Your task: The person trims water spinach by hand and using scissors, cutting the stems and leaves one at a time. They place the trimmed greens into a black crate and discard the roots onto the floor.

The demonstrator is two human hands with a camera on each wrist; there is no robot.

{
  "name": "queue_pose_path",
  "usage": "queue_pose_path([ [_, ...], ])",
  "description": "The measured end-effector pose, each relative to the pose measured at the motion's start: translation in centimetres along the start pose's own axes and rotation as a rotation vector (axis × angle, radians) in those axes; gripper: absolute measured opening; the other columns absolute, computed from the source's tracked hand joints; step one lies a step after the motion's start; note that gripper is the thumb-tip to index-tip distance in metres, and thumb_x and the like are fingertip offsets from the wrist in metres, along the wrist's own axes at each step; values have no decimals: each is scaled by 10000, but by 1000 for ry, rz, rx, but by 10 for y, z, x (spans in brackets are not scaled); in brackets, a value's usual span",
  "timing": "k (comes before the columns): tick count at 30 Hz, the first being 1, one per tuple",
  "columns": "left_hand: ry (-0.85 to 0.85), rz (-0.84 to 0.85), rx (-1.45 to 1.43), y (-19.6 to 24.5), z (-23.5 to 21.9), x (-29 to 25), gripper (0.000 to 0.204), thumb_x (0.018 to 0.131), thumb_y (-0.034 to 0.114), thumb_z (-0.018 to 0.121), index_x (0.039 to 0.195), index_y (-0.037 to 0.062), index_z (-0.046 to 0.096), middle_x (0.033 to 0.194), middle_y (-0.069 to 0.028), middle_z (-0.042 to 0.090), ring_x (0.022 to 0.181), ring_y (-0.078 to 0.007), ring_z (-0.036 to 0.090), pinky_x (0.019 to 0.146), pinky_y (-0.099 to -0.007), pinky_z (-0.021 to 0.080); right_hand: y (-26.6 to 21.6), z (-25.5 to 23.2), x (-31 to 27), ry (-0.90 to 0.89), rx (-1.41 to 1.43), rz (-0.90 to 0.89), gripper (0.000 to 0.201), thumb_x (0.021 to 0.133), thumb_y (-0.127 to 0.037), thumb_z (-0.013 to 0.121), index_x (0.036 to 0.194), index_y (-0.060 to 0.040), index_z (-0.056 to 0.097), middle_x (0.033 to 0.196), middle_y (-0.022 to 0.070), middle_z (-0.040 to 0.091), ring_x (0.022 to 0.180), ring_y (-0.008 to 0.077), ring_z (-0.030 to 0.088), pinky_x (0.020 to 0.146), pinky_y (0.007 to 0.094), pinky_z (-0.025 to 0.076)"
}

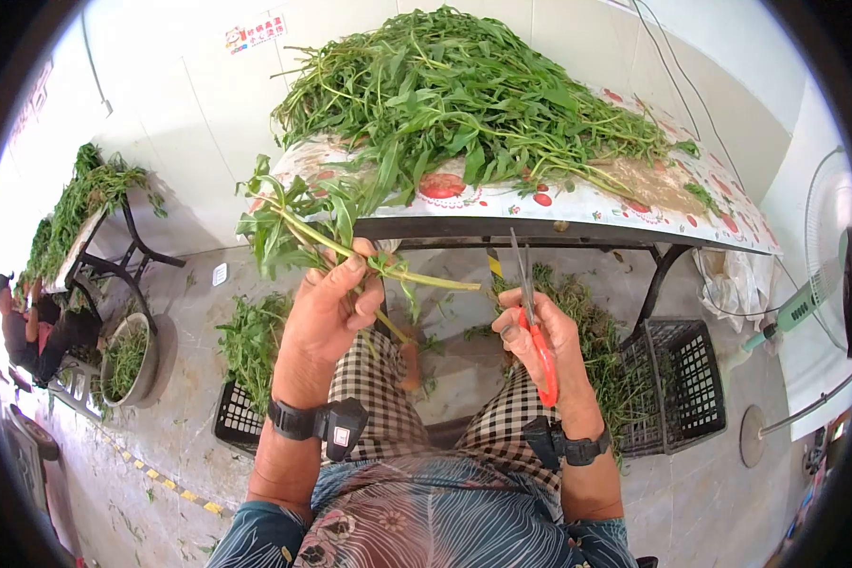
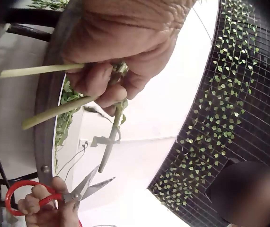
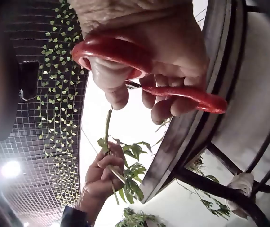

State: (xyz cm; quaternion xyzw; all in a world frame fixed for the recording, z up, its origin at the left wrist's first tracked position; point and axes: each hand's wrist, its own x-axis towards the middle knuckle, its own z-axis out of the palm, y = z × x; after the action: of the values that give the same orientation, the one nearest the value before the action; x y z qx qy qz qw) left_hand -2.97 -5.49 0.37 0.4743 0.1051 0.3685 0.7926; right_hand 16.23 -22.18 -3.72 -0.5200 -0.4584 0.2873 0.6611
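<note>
My left hand grips a few leafy green stems. Their leaves fan out to the upper left, while the bare stem ends point right and down. In the left wrist view, three stem ends stick out from between the fingers. Red-handled scissors are in my right hand, thumb through one loop, as the right wrist view shows. The blades stand apart in the left wrist view, just below one stem tip, with nothing between them.
A big heap of greens covers the patterned table ahead. Black crates with greens stand at both sides on the floor. A fan is at right. Far left, another person sits beside a tub.
</note>
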Motion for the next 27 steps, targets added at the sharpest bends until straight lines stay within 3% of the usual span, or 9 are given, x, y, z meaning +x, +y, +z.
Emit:
queue_pose_path([
  [3, 14, -5, -72, 2, 4, 0, 152, 866, 169, 547, 993, 91, 575, 923, -87, 590, 539, -101, 443, 387, -182, 266, -3, 1, 1, 59, 55, -19, 390, 817, -209, 628, 1110, 4, 481, 817, 42, 576, 652, 62, 488, 596, 203, 415],
  [8, -6, -18, -66, 0, 4, -1, 153, 863, 157, 549, 997, 89, 581, 938, -89, 583, 532, -100, 440, 387, -178, 274, -6, -1, 0, 85, 84, -39, 385, 816, -208, 622, 1114, -9, 479, 823, 49, 572, 685, 72, 496, 613, 207, 412],
  [11, -18, -30, -35, -3, 5, -1, 177, 849, 172, 562, 1001, 81, 563, 950, -103, 584, 535, -97, 426, 388, -172, 286, -14, 2, 0, 78, 130, -10, 322, 808, -76, 609, 1104, -16, 495, 826, 13, 557, 713, 66, 485, 638, 204, 415],
  [14, -40, -49, -23, -6, 7, -1, 195, 838, 174, 571, 1004, 72, 552, 955, -114, 584, 533, -96, 419, 387, -169, 291, -7, 7, 2, 60, 141, -86, 309, 813, -61, 604, 1097, -8, 495, 822, 15, 553, 714, 70, 489, 643, 201, 411],
  [17, -58, -65, -24, -8, 7, -1, 198, 836, 166, 570, 1006, 67, 551, 953, -120, 583, 532, -97, 419, 387, -168, 291, -23, 16, 1, 64, 263, 56, 286, 817, -22, 577, 1090, 1, 494, 819, 18, 544, 726, 72, 497, 650, 199, 412],
  [20, -66, -69, -32, -10, 7, -1, 197, 835, 162, 566, 1005, 64, 552, 954, -122, 582, 532, -98, 419, 388, -167, 290, -25, 19, 2, 87, 286, 91, 291, 804, 25, 566, 1086, 5, 495, 820, 18, 533, 739, 76, 505, 648, 196, 418],
  [23, -67, -66, -28, -9, 8, -1, 197, 836, 165, 565, 1005, 64, 556, 956, -119, 581, 533, -97, 418, 389, -167, 290, -26, 18, 0, 50, 165, -9, 314, 789, 48, 572, 1089, -6, 498, 825, 16, 531, 740, 75, 504, 644, 201, 424],
  [27, -54, -82, -17, -12, 7, -2, 195, 838, 170, 565, 1007, 72, 562, 959, -117, 580, 533, -93, 416, 391, -166, 291, -22, 18, 0, 34, 169, -6, 313, 788, -6, 594, 1087, -24, 504, 855, 21, 542, 779, 91, 527, 659, 219, 446],
])
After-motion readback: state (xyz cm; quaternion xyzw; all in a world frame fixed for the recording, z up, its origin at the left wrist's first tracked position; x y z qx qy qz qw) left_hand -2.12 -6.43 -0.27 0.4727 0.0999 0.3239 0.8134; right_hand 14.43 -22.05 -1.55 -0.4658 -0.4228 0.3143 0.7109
